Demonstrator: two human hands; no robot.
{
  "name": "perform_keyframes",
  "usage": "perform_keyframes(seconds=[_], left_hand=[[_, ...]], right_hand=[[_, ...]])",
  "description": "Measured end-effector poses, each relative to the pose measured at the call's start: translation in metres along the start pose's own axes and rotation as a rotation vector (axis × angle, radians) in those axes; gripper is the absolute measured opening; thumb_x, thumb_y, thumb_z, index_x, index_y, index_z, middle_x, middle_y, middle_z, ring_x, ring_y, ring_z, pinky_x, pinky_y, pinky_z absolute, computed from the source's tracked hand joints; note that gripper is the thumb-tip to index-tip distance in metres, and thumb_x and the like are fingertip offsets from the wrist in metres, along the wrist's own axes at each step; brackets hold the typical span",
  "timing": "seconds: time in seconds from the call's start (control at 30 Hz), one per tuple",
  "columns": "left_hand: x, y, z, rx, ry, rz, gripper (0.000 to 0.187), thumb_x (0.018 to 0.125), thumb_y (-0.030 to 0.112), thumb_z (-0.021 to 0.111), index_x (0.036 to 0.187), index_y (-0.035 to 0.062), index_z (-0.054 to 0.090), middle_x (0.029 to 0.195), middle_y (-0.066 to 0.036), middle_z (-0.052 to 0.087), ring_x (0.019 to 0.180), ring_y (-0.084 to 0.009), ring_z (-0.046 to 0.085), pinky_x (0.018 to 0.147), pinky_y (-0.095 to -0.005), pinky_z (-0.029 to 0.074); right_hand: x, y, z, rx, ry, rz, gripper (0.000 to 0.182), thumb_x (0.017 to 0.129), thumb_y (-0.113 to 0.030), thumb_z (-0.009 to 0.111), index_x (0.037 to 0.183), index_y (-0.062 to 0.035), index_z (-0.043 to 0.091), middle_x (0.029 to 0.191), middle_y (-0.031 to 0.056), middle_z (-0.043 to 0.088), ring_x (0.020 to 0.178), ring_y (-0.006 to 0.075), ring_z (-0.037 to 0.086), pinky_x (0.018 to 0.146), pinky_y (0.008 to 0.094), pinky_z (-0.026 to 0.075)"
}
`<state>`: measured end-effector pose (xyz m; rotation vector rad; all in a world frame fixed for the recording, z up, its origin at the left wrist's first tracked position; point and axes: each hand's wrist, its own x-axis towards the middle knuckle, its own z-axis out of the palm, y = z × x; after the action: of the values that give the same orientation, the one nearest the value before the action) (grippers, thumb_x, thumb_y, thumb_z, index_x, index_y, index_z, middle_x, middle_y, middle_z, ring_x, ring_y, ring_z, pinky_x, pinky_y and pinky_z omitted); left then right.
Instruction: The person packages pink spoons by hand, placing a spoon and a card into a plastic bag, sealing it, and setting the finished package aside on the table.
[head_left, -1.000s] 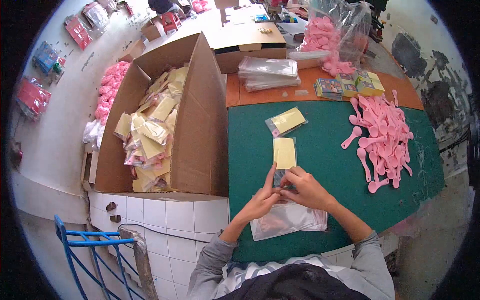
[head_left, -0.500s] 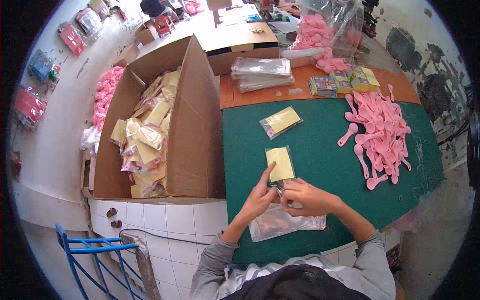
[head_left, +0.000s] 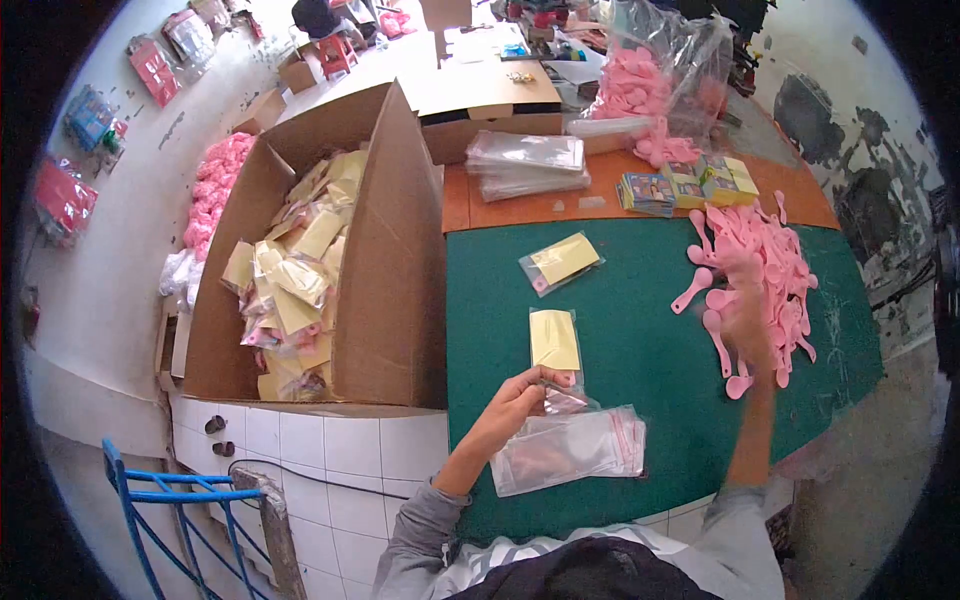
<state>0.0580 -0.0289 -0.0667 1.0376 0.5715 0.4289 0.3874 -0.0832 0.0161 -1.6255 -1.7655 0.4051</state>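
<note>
My left hand [head_left: 512, 408] pinches the near end of a clear plastic bag [head_left: 566, 400]. A yellow card [head_left: 554, 340] lies inside that bag, with a bit of pink showing at the card's near edge. Blurred by motion, my right hand [head_left: 743, 305] is over the pile of pink spoons [head_left: 775, 255]; its fingers cannot be made out. Close to my left hand, a stack of flat clear bags [head_left: 575, 452] rests on the green tabletop. Farther up lies another bagged yellow card [head_left: 565, 261] with a pink end showing.
A tall cardboard box [head_left: 395, 260] full of bagged cards stands left of the green table [head_left: 640, 290]. Along the back are clear bags [head_left: 525, 160], small card stacks [head_left: 646, 192] and a big bag of pink spoons [head_left: 635, 85]. A blue metal frame [head_left: 180, 495] stands at lower left.
My right hand has left the bag and moved right to the spoon pile. My left hand has shifted down to the bag's near end, its index finger off the yellow card.
</note>
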Motion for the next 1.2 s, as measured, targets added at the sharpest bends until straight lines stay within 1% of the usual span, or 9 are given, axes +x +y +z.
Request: perform_keyframes(seconds=[0.07, 0.13, 0.23, 0.3, 0.5, 0.63, 0.73, 1.0, 1.2], left_hand=[[0.003, -0.001, 0.001, -0.015, -0.012, -0.015, 0.028, 0.089, 0.006, 0.033, 0.108, 0.0022, 0.052, 0.105, -0.004, 0.056, 0.094, -0.0119, 0.055, 0.083, -0.0260, 0.045], [0.002, -0.005, 0.002, -0.012, -0.023, 0.036, 0.024, 0.091, 0.007, 0.032, 0.106, 0.0025, 0.050, 0.102, -0.006, 0.057, 0.094, -0.0134, 0.057, 0.083, -0.0263, 0.046], [-0.005, -0.008, -0.007, -0.028, -0.031, 0.041, 0.022, 0.092, 0.009, 0.033, 0.107, 0.0048, 0.048, 0.101, -0.004, 0.055, 0.093, -0.0114, 0.056, 0.082, -0.0272, 0.046], [-0.011, -0.004, -0.009, -0.088, 0.018, 0.004, 0.020, 0.091, 0.007, 0.035, 0.108, 0.0056, 0.046, 0.097, -0.002, 0.056, 0.088, -0.0109, 0.056, 0.077, -0.0298, 0.049], [0.000, -0.004, -0.001, 0.670, 0.221, 0.175, 0.017, 0.089, 0.006, 0.055, 0.104, 0.0027, 0.047, 0.090, -0.008, 0.061, 0.083, -0.0131, 0.061, 0.068, -0.0253, 0.051], [0.007, -0.004, -0.001, 0.733, 0.271, 0.267, 0.015, 0.084, 0.009, 0.062, 0.094, 0.0011, 0.053, 0.086, -0.008, 0.061, 0.076, -0.0126, 0.061, 0.063, -0.0263, 0.051], [0.009, -0.004, 0.003, 0.743, 0.322, 0.289, 0.013, 0.084, 0.008, 0.063, 0.090, 0.0000, 0.056, 0.084, -0.008, 0.061, 0.075, -0.0131, 0.061, 0.062, -0.0266, 0.052], [0.017, -0.020, 0.000, 0.671, 0.454, 0.231, 0.016, 0.082, 0.010, 0.065, 0.081, -0.0036, 0.057, 0.083, -0.010, 0.059, 0.072, -0.0154, 0.063, 0.059, -0.0269, 0.055], [0.018, -0.015, 0.004, 0.458, 0.512, 0.126, 0.024, 0.083, 0.008, 0.065, 0.100, -0.0007, 0.051, 0.084, -0.005, 0.059, 0.075, -0.0102, 0.060, 0.059, -0.0232, 0.054]], right_hand=[[-0.011, -0.043, 0.065, 0.130, -0.212, -0.146, 0.051, 0.071, -0.012, 0.076, 0.112, -0.0070, 0.047, 0.111, 0.0118, 0.047, 0.097, 0.0298, 0.052, 0.081, 0.0382, 0.047], [-0.021, -0.048, 0.121, 0.100, -0.225, -0.247, 0.056, 0.068, -0.016, 0.077, 0.114, -0.0082, 0.046, 0.111, 0.0125, 0.046, 0.101, 0.0296, 0.050, 0.080, 0.0390, 0.047], [-0.005, -0.047, 0.126, 0.164, -0.267, -0.228, 0.021, 0.072, -0.002, 0.068, 0.092, -0.0023, 0.059, 0.102, 0.0108, 0.049, 0.087, 0.0221, 0.057, 0.072, 0.0327, 0.049], [-0.006, -0.042, 0.129, 0.224, -0.252, -0.153, 0.022, 0.072, -0.001, 0.069, 0.091, -0.0028, 0.059, 0.099, 0.0111, 0.049, 0.085, 0.0213, 0.057, 0.070, 0.0316, 0.050], [-0.016, -0.032, 0.131, 0.301, -0.207, -0.045, 0.017, 0.075, -0.006, 0.069, 0.087, -0.0019, 0.058, 0.098, 0.0101, 0.049, 0.082, 0.0175, 0.057, 0.069, 0.0292, 0.050], [-0.019, -0.022, 0.136, 0.467, -0.177, 0.060, 0.015, 0.081, -0.010, 0.066, 0.087, 0.0001, 0.056, 0.097, 0.0085, 0.052, 0.083, 0.0134, 0.058, 0.068, 0.0258, 0.052], [-0.022, -0.018, 0.148, 0.941, -0.225, 0.378, 0.015, 0.086, -0.011, 0.062, 0.088, 0.0016, 0.055, 0.091, 0.0071, 0.057, 0.079, 0.0118, 0.060, 0.068, 0.0255, 0.053], [-0.025, -0.024, 0.161, 0.852, -0.060, 0.544, 0.012, 0.088, -0.009, 0.059, 0.086, 0.0017, 0.053, 0.077, 0.0081, 0.062, 0.066, 0.0136, 0.064, 0.059, 0.0246, 0.053], [-0.021, -0.030, 0.161, 0.872, -0.020, 0.552, 0.012, 0.087, -0.005, 0.058, 0.088, 0.0015, 0.048, 0.076, 0.0078, 0.060, 0.064, 0.0143, 0.064, 0.055, 0.0250, 0.053]])
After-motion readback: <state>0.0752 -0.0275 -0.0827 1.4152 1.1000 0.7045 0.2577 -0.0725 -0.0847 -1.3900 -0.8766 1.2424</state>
